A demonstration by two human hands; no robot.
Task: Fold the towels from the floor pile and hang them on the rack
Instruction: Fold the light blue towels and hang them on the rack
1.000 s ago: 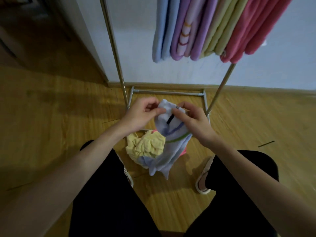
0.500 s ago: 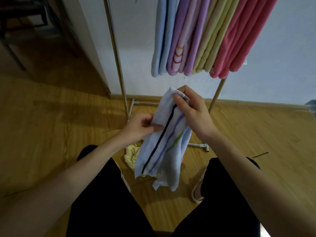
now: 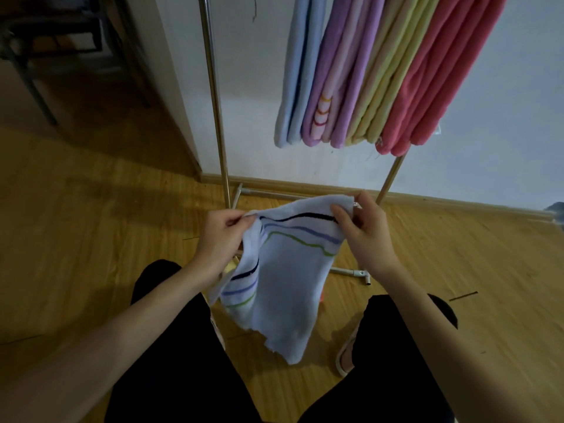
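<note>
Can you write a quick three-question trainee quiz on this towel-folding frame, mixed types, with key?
1. True or false: both the left hand and the right hand pinch the white towel with black, blue and green stripes.
2. Which hanging folded towels sit furthest right on the metal rack? A) light blue towels B) coral pink towels C) purple towels
3. Fill in: the striped towel's lower edge hangs between the person's ____.

Key: 1 true; 2 B; 3 knees.
</note>
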